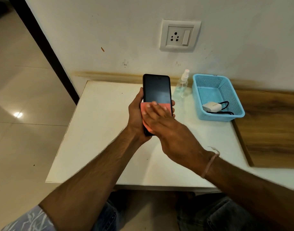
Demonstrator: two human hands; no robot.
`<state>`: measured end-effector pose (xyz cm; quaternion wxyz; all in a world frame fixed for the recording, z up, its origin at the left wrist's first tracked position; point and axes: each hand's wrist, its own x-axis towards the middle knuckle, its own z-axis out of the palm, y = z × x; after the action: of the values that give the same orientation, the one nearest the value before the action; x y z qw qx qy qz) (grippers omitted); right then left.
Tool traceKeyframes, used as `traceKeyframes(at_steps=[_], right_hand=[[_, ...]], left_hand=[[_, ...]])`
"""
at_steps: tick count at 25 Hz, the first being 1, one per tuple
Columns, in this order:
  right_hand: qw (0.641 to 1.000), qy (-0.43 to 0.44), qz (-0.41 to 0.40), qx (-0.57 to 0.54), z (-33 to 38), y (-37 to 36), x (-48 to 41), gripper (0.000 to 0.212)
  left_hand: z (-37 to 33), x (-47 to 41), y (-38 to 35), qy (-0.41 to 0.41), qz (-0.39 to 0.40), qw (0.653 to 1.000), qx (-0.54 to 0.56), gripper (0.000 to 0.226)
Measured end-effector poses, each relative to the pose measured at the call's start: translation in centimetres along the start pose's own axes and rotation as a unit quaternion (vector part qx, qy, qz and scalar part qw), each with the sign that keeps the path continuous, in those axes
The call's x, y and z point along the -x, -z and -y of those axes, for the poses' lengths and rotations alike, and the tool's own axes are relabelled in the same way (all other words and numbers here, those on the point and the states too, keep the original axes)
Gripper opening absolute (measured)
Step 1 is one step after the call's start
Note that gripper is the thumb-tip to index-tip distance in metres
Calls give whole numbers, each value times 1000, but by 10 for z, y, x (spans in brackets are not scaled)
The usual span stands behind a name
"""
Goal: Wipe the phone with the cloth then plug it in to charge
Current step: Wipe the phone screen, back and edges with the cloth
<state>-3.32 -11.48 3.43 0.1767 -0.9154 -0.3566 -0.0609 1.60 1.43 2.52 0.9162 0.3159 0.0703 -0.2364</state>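
— Above the table (101, 130), where is the phone (157, 89) now?

— Upright in my left hand (136, 114): thumb along its left edge, fingers (173, 105) curled round the right edge, dark screen facing me.

— And the cloth (166, 106)?

— Under my right hand (168, 129). Those fingers lie straight and close together, a little blurred, pressing the pink cloth flat against the lower half of the screen. The upper half shows bare beyond my fingertips.

— What is there to charge it with?

— Well to the right of my fingers, a blue basket (209, 84) holds a white charger (211, 106) and a black cable (225, 104). A clear spray bottle (182, 85) stands between the phone and the basket, just past my left fingertips. The wall socket (179, 35) sits higher up, beyond all my fingers.
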Motion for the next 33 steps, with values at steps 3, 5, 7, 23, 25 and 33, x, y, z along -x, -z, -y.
traceKeyframes(at_steps=[3,5,7,23,25,33], right_hand=[[995,92,6,46,-2,3,25,73],[988,131,-5,82,-18,17,36,73],[987,114,-33,107,-34,27,35,69],[972,-95,-208,53,-14,26,22,27],[973,-84,-216,8,2,14,18,25],[985,-47,-167,0,-6,18,19,21]], left_hand=[[-6,1,2,2,22,999,32,73],[-7,1,2,-18,33,998,48,72],[-7,0,0,-20,32,998,42,72],[0,-2,-1,-30,21,999,38,71],[1,-2,0,-25,30,998,40,70],[2,1,-2,-22,19,999,46,72]])
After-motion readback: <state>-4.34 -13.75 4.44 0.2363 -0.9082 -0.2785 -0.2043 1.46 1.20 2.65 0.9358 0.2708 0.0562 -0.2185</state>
